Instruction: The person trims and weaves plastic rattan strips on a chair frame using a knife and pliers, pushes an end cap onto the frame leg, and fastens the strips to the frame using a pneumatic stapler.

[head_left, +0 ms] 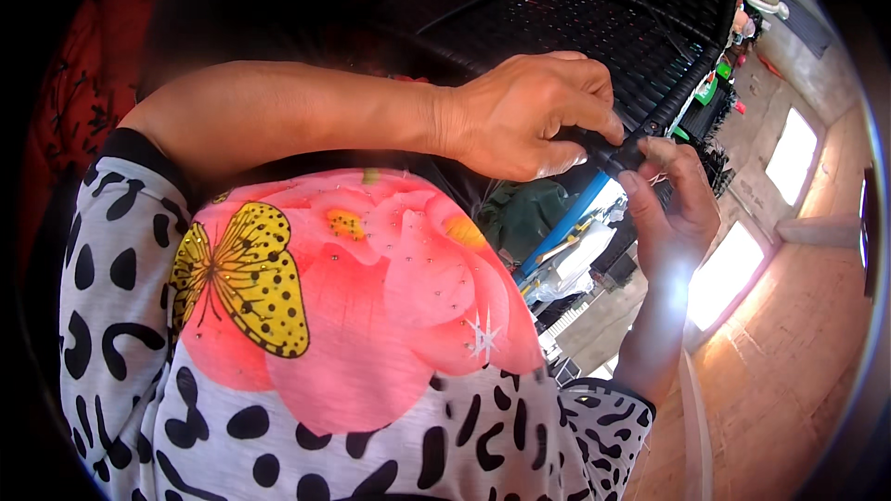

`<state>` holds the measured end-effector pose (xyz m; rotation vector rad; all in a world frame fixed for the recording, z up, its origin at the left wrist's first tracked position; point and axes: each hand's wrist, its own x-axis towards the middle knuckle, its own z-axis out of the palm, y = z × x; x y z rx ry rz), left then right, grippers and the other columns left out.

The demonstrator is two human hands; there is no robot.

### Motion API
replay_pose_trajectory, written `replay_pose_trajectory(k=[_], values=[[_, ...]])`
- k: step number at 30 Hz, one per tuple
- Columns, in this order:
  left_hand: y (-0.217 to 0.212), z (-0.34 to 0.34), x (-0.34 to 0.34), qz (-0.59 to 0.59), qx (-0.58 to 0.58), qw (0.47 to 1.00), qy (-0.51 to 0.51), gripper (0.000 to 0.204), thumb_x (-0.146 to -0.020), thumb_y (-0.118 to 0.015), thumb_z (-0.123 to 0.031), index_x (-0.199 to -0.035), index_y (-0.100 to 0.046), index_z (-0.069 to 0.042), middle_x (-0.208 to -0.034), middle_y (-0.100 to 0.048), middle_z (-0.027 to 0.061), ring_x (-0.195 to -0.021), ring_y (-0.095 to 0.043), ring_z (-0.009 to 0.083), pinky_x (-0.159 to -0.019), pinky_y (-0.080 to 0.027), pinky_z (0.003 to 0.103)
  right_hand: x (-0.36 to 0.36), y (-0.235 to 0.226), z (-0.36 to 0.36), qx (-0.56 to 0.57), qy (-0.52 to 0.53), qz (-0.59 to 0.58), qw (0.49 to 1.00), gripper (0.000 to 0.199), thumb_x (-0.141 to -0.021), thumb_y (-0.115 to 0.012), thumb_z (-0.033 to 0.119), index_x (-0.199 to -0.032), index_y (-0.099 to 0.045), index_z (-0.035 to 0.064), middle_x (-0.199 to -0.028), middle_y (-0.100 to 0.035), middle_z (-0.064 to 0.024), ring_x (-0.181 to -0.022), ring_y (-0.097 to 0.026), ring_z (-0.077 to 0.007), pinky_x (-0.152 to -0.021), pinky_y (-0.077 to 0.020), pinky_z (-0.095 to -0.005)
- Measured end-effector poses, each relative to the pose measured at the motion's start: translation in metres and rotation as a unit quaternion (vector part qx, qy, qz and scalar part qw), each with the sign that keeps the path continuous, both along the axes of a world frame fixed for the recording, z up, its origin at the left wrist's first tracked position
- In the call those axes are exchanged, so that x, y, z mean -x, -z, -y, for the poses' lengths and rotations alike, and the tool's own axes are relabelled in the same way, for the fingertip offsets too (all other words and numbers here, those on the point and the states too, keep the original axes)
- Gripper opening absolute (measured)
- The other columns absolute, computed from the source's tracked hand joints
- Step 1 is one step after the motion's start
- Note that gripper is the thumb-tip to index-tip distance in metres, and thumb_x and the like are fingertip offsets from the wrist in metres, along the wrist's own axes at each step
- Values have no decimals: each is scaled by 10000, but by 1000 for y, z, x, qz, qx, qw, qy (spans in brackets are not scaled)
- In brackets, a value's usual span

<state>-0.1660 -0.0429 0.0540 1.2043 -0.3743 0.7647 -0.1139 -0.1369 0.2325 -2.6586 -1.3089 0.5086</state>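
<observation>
Black woven wicker fills the top of the view: the side of a rattan chair [594, 19], its strands running in tight rows down to a thick dark rim [682, 97] that curves along the right.

The person's left hand [529, 116] comes in across the chest, forearm bare, and is clenched around the lower end of that rim, knuckles up, fingers curled tight and the thumb pressed along it. The right hand [673, 213] rises from below, palm toward the body, and its fingertips [650, 150] pinch a short black strip [624, 150] right where it leaves the left fist. So both hands are grasping, meeting at one spot on the rim's edge, nearly touching each other. Whether the strip is a loose weaving strand or a part of the rim itself I cannot tell; it is small and dark against dark.

Below the hands lies the person's top [353, 334]: white with black blotches, a big pink flower and a yellow spotted butterfly across the front. A red patterned cloth [83, 83] shows at the left behind the arm.

Beyond the right hand, far off and blurred, are a blue pole [566, 223], a reddish brick floor [798, 334] with bright patches of sunlight, and some green and red clutter [719, 83] near the chair's edge.
</observation>
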Motion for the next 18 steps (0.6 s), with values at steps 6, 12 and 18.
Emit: replay_pose_trajectory(k=[6, 12, 18], values=[[-2, 0, 0, -11, 13, 1000, 20, 291, -655, -651, -35, -942, -607, -15, -885, -543, 123, -840, -532, 279, -746, -426, 356, -2, 4, 10, -32, -107, 56, 992, 147, -664, -664, -50, -801, -620, -18, -739, -564, -98, -660, -547, -193, -571, -434, -257], [-1, -2, -1, -13, 8, 1000, 22, 292, -647, -656, -37, -932, -602, -13, -881, -545, 127, -843, -534, 282, -748, -428, 360, -5, 3, 1, 1, -165, 78, 983, 132, -665, -654, -18, -791, -614, -15, -728, -542, -116, -642, -545, -221, -543, -426, -270], [-5, -5, -1, -2, -9, 1000, 17, 318, -633, -658, -42, -944, -596, -13, -885, -549, 126, -849, -532, 286, -756, -423, 364, -6, 1, -5, 38, -132, 47, 989, 144, -676, -655, -22, -813, -610, -19, -744, -546, -115, -642, -546, -213, -558, -430, -268]])
